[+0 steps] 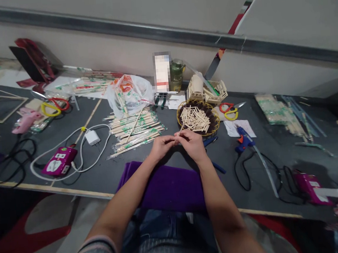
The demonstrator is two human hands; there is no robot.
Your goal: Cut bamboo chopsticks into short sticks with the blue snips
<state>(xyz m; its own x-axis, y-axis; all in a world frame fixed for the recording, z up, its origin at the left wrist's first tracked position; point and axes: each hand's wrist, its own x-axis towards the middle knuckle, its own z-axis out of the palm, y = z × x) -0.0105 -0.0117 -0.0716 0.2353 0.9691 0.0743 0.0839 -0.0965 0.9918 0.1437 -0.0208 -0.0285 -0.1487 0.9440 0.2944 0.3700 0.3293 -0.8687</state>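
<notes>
Meeting in the middle of the frame, the left hand (161,146) and the right hand (192,143) touch each other at the fingertips. The fingers of both are curled in and pinched together on the lower end of a thin wooden stick (181,130). The free end of the stick points up and a little to the right, toward the round wire basket (180,110) just above the hands. In this basket lies a heap of short stick pieces (196,118).

Both hands are above the dark table (108,174), near its lower edge. Below them, a purple cloth (168,187) lies over the table edge, between the two forearms.

To the left of the hands is a pile of wrapped chopsticks (137,131), and above the pile is a white plastic bag (129,92). Further left, a white charger (92,137) with its cable lies beside a magenta power strip (59,160).

To the right of the hands, a blue glue gun (243,141) lies on the table with its black cord running down. Scissors with red and yellow handles (228,111) lie just beside the right side of the basket. Two small houses of sticks (210,90) stand above the basket, near the wall.
</notes>
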